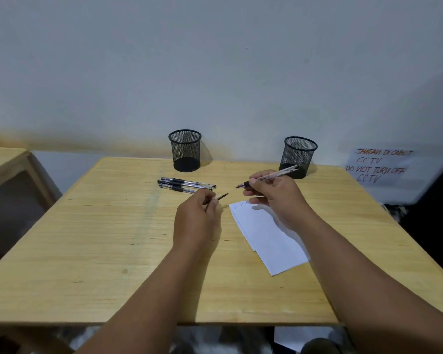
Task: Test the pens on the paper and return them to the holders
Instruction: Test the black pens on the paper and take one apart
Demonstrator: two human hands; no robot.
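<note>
Both forearms are stretched forward over the wooden table (113, 226). The right hand (274, 198) is raised above the far end of the paper (266, 233), its fingers curled round a pen (271, 176) with a pale barrel, which is tilted with its dark uncapped tip aimed left and downward and its back end raised toward the right holder (298, 157). The left hand (197, 215) is held just left of the paper, a pen cap (221, 196) being pinched between its fingertips, with the dark end pointed toward the pen tip. A few faint blue marks are seen at the paper's far corner. 3 capped black pens (184, 185) are laid side by side just beyond the left hand, in front of the left holder (185, 149). Both holders are black mesh cups, stood upright by the wall.
</note>
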